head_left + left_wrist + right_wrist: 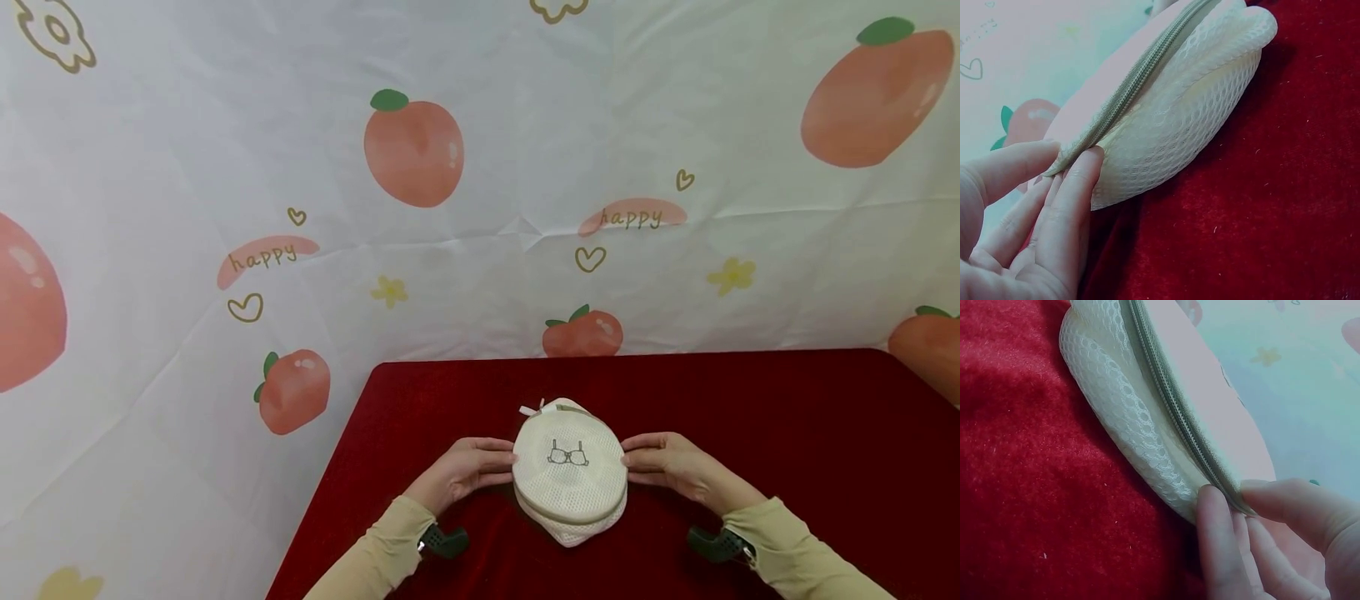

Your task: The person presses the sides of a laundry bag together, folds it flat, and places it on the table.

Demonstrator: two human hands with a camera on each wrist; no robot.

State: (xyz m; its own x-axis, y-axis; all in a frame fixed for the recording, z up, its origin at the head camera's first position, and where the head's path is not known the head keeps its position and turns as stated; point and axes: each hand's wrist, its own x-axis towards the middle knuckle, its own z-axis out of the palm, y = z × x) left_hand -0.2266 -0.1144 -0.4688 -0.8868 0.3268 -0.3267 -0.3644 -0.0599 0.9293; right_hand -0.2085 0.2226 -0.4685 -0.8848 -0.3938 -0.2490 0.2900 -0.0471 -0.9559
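Note:
A round cream mesh laundry bag with a small bra drawing on its lid lies on the red table. Its zipper runs along the rim, and the mesh side below bulges and folds. My left hand pinches the bag's left edge at the zipper, thumb above and fingers below. On the opposite edge my right hand pinches the rim the same way. A white tab sticks out at the bag's back left. What is inside the bag is hidden.
A table with a dark red velvet cover carries the bag. Behind it and to the left hangs a white cloth backdrop printed with peaches, hearts and flowers. Dark wrist devices sit under both beige sleeves.

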